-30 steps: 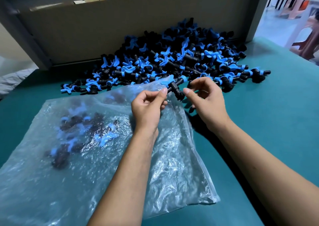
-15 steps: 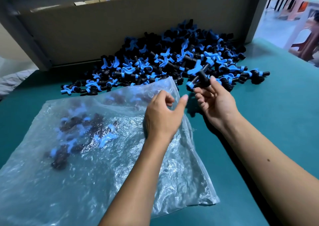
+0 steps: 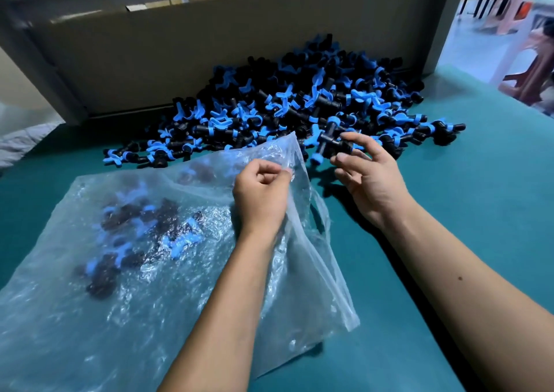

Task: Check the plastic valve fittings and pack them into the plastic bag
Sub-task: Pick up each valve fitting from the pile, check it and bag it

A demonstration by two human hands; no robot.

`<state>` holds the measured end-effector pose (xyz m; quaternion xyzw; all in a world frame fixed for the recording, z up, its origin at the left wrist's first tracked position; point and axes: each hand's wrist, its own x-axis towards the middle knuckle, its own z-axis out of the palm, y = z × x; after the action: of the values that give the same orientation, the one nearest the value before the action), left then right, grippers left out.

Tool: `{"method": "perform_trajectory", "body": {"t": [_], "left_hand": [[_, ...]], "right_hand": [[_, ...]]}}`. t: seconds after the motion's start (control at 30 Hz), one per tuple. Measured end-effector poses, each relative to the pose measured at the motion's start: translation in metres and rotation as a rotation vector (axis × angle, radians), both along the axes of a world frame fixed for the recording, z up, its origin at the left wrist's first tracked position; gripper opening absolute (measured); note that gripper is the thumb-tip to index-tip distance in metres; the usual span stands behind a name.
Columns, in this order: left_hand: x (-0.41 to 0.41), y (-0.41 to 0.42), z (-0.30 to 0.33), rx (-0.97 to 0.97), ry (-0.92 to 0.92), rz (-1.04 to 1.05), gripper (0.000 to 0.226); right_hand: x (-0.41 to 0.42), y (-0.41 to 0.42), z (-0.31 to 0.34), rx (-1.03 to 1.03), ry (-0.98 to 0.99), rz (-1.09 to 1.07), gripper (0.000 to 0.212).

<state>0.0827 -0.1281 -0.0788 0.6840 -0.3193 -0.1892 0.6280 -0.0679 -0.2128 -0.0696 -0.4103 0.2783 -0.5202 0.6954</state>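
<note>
Plastic bag (image 3: 126, 271) mouth edge pinched and lifted by left hand (image 3: 260, 194) fingers; black-blue valve fitting (image 3: 331, 143) held at right hand (image 3: 368, 179) fingertips, other fingers spread.

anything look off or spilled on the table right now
Nothing stands out. The loose pile of valve fittings sprawls across the green table against the cardboard box, as unsorted stock would. The left hand lifts the plastic bag mouth; the right hand holds one valve fitting.

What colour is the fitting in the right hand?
The fitting is black with blue handle and rings; head view.
</note>
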Motion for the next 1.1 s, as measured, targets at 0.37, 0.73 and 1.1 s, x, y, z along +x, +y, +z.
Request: {"method": "perform_trajectory", "body": {"t": [0.37, 0.73, 1.1], "left_hand": [[-0.009, 0.008, 0.037, -0.395, -0.176, 0.103, 0.018], [-0.017, 0.011, 0.058, -0.432, -0.453, 0.097, 0.016], [-0.01, -0.003, 0.005, -0.052, -0.347, -0.033, 0.017]], "right_hand": [[0.015, 0.019, 0.004, -0.619, 0.528, 0.245, 0.031], [0.052, 0.062, 0.003, -0.786, 0.454, 0.483, 0.032], [0.003, 0.002, 0.001, -0.727, 1.383, -0.413, 0.031]]}}
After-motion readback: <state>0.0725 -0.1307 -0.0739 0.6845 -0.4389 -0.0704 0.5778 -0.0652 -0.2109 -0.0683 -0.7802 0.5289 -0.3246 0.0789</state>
